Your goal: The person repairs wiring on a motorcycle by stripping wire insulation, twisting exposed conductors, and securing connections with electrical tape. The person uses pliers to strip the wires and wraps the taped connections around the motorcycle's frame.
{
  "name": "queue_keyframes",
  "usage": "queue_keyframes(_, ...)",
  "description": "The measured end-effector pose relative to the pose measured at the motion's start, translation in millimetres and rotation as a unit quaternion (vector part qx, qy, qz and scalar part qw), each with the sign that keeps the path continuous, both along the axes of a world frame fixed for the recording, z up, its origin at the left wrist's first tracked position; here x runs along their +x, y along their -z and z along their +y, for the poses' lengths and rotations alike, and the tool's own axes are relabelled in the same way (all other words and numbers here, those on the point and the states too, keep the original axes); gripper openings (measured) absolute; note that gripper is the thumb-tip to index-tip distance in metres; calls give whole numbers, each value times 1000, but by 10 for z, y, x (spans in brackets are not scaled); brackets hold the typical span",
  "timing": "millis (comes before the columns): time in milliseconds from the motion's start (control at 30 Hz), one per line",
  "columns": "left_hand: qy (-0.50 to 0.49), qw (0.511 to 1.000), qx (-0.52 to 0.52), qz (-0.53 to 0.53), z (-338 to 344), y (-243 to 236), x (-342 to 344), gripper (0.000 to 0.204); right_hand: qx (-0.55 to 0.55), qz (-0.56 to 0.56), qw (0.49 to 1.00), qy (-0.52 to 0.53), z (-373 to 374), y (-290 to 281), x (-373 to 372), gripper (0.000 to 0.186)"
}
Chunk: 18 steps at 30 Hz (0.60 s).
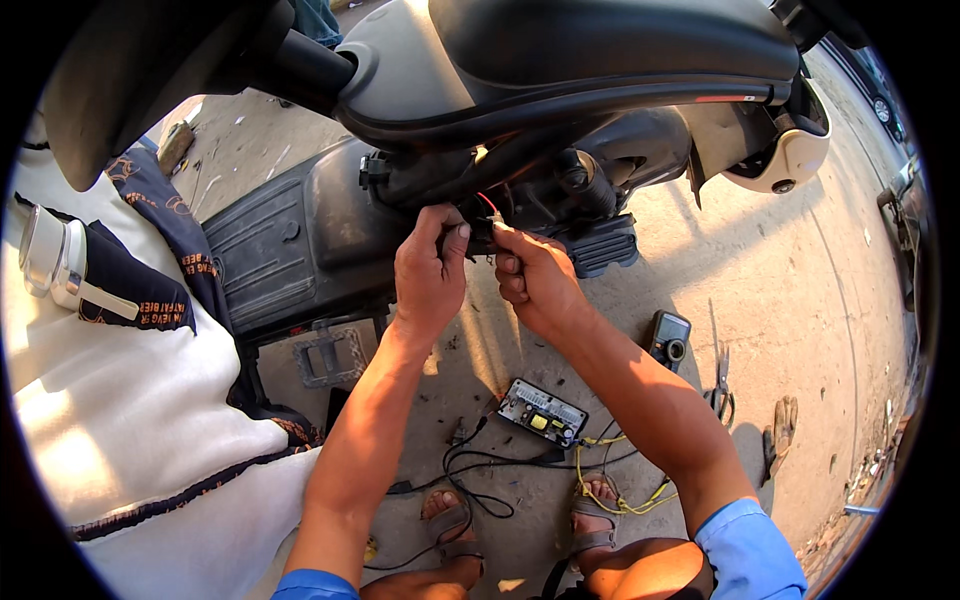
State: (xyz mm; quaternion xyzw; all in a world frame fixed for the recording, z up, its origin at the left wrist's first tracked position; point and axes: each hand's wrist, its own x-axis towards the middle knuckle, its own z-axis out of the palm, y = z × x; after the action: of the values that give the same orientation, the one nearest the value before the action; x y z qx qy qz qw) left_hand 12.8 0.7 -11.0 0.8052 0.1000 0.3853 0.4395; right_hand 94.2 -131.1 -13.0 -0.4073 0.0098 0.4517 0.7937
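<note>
Both my hands are raised in front of an electric scooter, just below its black seat. My right hand is closed in a pinch on the end of a thin red wire, which comes out from under the seat. Close beside it, my left hand is closed too, thumb against the bent forefinger. Whatever it holds is dark or hidden by the fingers. The fingertips of the two hands are a small gap apart.
On the concrete lie an opened circuit board, black cables, yellow wires, a multimeter, scissors-like pliers and a glove. A white padded cover hangs at the left. A white helmet hangs behind the seat.
</note>
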Motion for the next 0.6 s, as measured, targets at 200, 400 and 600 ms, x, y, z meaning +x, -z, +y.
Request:
queue_keyframes(200, 78, 994, 74, -1, 48, 49, -91, 19, 18, 45, 999, 2, 11, 30, 28, 17)
queue_keyframes(400, 63, 994, 84, 16, 54, 80, -77, 21, -9, -45, 999, 28, 21, -27, 9, 16)
queue_keyframes(600, 42, 991, 129, 20, 62, 92, -62, 21, 3, -67, 996, 58, 91, -34, 67, 12)
